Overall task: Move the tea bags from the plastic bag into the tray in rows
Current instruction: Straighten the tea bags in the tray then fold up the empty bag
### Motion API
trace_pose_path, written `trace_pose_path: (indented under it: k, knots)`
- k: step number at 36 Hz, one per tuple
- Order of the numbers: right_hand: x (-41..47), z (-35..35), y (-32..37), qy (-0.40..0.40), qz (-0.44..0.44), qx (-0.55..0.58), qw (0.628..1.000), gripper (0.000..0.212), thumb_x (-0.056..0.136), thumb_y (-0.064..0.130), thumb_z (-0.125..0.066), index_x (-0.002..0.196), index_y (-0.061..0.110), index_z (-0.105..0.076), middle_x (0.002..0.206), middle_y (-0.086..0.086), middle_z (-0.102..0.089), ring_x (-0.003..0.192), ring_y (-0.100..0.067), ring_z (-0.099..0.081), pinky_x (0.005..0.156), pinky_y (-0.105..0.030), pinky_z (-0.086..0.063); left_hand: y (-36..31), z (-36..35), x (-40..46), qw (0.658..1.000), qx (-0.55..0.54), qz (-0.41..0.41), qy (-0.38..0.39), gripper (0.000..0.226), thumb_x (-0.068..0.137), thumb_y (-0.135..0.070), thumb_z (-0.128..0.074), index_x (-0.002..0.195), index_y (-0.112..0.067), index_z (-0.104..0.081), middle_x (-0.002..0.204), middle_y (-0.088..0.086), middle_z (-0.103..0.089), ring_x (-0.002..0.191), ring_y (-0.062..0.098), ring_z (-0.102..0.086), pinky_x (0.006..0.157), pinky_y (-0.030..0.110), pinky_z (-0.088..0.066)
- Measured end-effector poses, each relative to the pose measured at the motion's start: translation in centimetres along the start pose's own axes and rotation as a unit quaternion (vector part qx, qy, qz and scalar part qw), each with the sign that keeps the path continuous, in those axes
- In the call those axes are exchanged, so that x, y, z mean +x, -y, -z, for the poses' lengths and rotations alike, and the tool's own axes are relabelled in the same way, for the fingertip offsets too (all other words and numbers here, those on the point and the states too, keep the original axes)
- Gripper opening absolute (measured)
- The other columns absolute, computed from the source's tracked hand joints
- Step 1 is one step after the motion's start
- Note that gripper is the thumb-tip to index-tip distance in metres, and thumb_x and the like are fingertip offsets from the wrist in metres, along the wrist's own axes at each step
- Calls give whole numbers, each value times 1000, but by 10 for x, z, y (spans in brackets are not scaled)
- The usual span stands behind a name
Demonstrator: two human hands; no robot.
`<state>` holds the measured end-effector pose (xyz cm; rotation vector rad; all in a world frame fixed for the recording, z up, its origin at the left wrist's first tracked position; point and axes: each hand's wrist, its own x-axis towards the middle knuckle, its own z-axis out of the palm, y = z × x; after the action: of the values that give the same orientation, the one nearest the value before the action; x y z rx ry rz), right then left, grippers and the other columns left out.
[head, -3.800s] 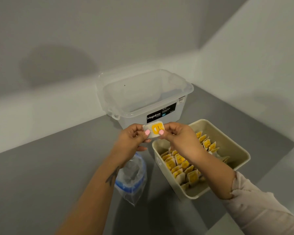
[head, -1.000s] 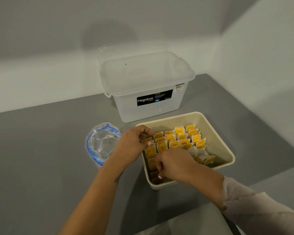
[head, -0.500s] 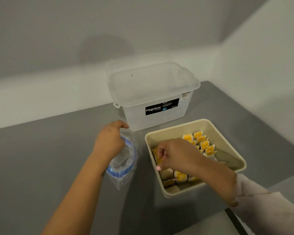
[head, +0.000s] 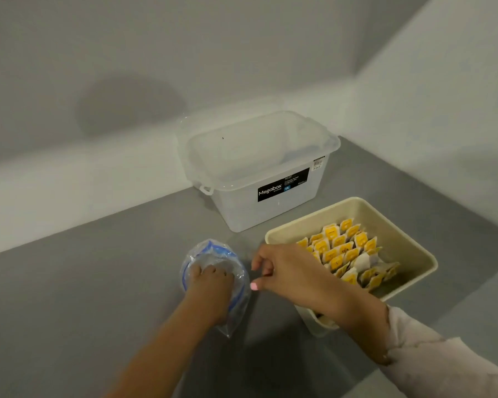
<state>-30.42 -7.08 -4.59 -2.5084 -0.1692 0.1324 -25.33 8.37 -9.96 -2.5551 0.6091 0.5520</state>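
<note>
A clear plastic bag point(head: 213, 248) with a blue zip rim stands open on the grey table, left of the tray. My left hand point(head: 213, 285) is pushed down into it, fingers curled; what they hold is hidden. My right hand point(head: 288, 271) hovers between the bag and the tray, thumb and fingers slightly apart, nothing seen in them, close to the bag's right edge. The cream tray point(head: 408, 234) holds several yellow-labelled tea bags point(head: 337, 248) standing in rows, with a few leaning loosely at the right end.
A clear Megabox storage tub point(head: 270, 208) stands just behind the tray and the bag, near the wall. White walls close the table's far and right sides. Bare grey tabletop point(head: 84, 282) lies left of the bag.
My right hand has left the tray and moved left, beside the bag. My left hand has gone from the bag's rim down inside the bag.
</note>
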Motion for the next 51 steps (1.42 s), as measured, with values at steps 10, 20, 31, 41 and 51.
trace_pose_path:
  k: [10,20,31,41,51]
  knots:
    - [10,-9,13,-83,-49,74,993,34,82,38,-70,112,30,-55,105,14,-54,91,-3,-53,78,-18,-46,48,9,-1,897,-431,-6,-97,24,86,-29,-61,75,-12,-49,72,1,-51,72,16,-51,64,23,-39]
    - [26,-11,36,-157,-54,248,954,54,70,36,-81,119,38,-60,102,14,-63,91,-1,-60,84,-18,-51,70,31,-15,672,-732,-55,-99,34,92,-41,-54,76,-18,-73,73,6,-72,69,21,-67,69,32,-54]
    - [41,-7,44,-253,-34,317,913,18,82,15,-72,70,22,-61,64,5,-63,58,-2,-55,61,-16,-50,81,34,-21,506,-855,-13,-112,42,98,-39,-42,93,-9,-71,85,12,-70,74,24,-65,72,36,-51]
    - [29,-17,45,-64,-68,358,929,59,72,61,-52,121,27,-47,113,7,-58,104,-10,-59,91,-30,-51,90,53,-28,359,-932,-23,-39,39,80,-42,-65,95,-7,-67,76,10,-66,59,23,-66,53,32,-53]
    - [31,-16,38,-172,-144,336,915,24,99,25,-48,96,13,-69,84,-2,-72,64,-14,-66,57,-24,-55,90,43,-28,232,-965,-120,0,72,84,-67,-39,128,-13,-56,120,8,-65,108,26,-64,95,47,-49]
